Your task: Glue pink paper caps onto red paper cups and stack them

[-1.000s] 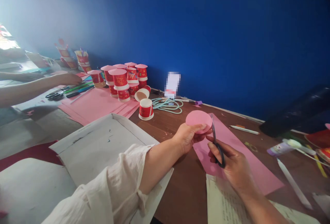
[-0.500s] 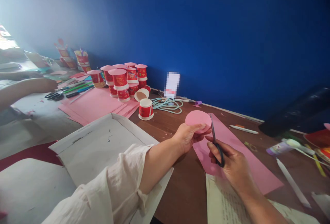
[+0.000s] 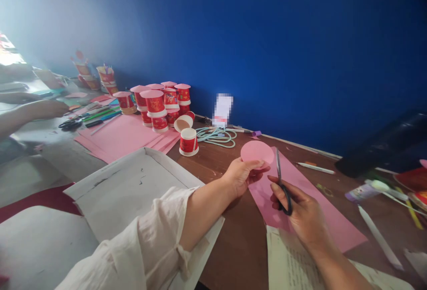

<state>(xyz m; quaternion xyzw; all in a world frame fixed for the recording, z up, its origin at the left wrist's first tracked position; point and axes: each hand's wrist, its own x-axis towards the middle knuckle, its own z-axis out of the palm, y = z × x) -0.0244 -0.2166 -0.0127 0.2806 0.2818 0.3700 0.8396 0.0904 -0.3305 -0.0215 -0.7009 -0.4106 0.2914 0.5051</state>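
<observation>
My left hand (image 3: 245, 175) pinches a round pink paper disc (image 3: 256, 152) by its lower edge, thumb on top. In my right hand (image 3: 302, 210) is a pair of black-handled scissors (image 3: 279, 170), its blades pointing up and pressed together or nearly so. The blades stand just to the right of the disc, with a small gap between them. Beneath both hands a pink paper sheet (image 3: 320, 210) lies on the brown table (image 3: 216, 254), partly over a printed page (image 3: 283, 259).
Red paper cups (image 3: 155, 104) with pink disc tops stand stacked at the back left, beside pink sheets (image 3: 133, 136). A single cup (image 3: 188, 142) and a coiled pale cable (image 3: 216, 138) are nearer. A white pen (image 3: 380, 236) lies right. Another person's hand (image 3: 50, 109) is far left.
The scissors have come slightly away from the disc to the right. The disc has turned or shifted a little upward in my left hand.
</observation>
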